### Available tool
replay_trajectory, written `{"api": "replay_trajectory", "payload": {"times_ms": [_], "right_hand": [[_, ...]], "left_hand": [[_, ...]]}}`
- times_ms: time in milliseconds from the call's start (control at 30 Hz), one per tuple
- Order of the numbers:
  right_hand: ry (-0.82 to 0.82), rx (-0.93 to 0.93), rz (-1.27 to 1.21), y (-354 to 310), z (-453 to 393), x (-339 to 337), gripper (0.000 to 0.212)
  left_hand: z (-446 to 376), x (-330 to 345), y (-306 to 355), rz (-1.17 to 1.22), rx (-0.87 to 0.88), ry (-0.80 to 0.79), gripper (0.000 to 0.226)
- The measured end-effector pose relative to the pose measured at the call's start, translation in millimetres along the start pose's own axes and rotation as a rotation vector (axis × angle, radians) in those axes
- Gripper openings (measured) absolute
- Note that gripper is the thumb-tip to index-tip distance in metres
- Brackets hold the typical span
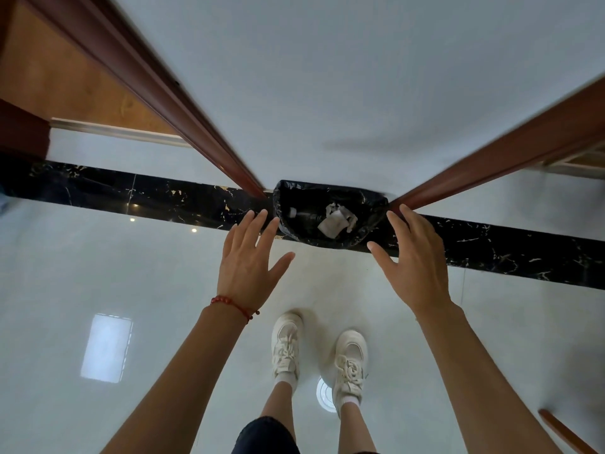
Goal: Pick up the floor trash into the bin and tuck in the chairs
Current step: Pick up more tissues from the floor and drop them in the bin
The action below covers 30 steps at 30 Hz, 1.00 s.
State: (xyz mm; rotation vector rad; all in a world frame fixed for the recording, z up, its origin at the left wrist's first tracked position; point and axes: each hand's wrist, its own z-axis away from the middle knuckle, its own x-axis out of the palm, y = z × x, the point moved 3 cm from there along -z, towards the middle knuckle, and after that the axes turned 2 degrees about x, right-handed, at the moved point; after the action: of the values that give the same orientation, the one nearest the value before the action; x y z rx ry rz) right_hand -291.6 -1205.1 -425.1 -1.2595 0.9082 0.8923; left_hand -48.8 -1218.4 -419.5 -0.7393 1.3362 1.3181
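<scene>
The person stands on a pale glossy floor (163, 273), facing a white wall, with both arms extended forward and down. The left hand (250, 260) is released: its fingers (258, 224) are straight and spread, holding nothing, with a red bead bracelet (234, 305) around the wrist. The right hand (414, 260) is likewise released, fingers straight and spread, holding nothing. Between and just beyond the two hands stands the bin (330, 214), lined with a black bag and set against the base of the wall, on a black marble band (147, 198) that runs across the floor. Inside the bin lie crumpled white paper (335, 221) and a dark bottle with a pale cap (302, 214). Neither hand touches the bin; the left fingertips are just beside its left rim, and the right hand is near its right rim. Two reddish-brown wooden door frames (183, 109) run along the wall and converge toward the bin, one on each side. Below the hands, the person's feet are in white lace-up sneakers (286, 345) with white socks. A reddish wooden piece (563, 430) enters the lower right corner; what it belongs to cannot be told.
</scene>
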Motion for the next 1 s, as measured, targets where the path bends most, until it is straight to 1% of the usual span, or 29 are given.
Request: {"api": "replay_trajectory", "payload": {"times_ms": [100, 233, 333, 433, 667, 867, 1000], "right_hand": [[0.027, 0.018, 0.003, -2.2, 12.0, -46.4, 0.055], [0.062, 0.054, 0.023, -3.6, 31.5, -114.9, 0.056], [0.089, 0.071, 0.007, -8.0, 52.1, -161.2, 0.054], [0.122, 0.075, 0.009, -13.2, 76.7, -199.4, 0.057], [0.186, 0.064, -0.008, -27.6, 138.7, -265.5, 0.056], [0.23, 0.108, -0.012, -35.8, 171.2, -302.2, 0.058], [0.26, 0.192, 0.023, -38.7, 190.9, -321.7, 0.06]], "left_hand": [[15.3, -30.5, 17.2, 0.013, -0.014, 0.003, 0.062], [32.6, -84.6, 47.3, 0.022, 0.016, 0.014, 0.064], [47.5, -124.3, 73.1, 0.036, 0.052, 0.042, 0.064], [71.8, -155.6, 98.3, 0.025, 0.109, 0.044, 0.062], [121.8, -213.6, 138.7, 0.039, 0.116, 0.062, 0.066], [135.2, -243.3, 175.5, 0.025, 0.229, 0.052, 0.074], [133.2, -258.8, 192.3, 0.008, 0.339, 0.056, 0.068]]}}
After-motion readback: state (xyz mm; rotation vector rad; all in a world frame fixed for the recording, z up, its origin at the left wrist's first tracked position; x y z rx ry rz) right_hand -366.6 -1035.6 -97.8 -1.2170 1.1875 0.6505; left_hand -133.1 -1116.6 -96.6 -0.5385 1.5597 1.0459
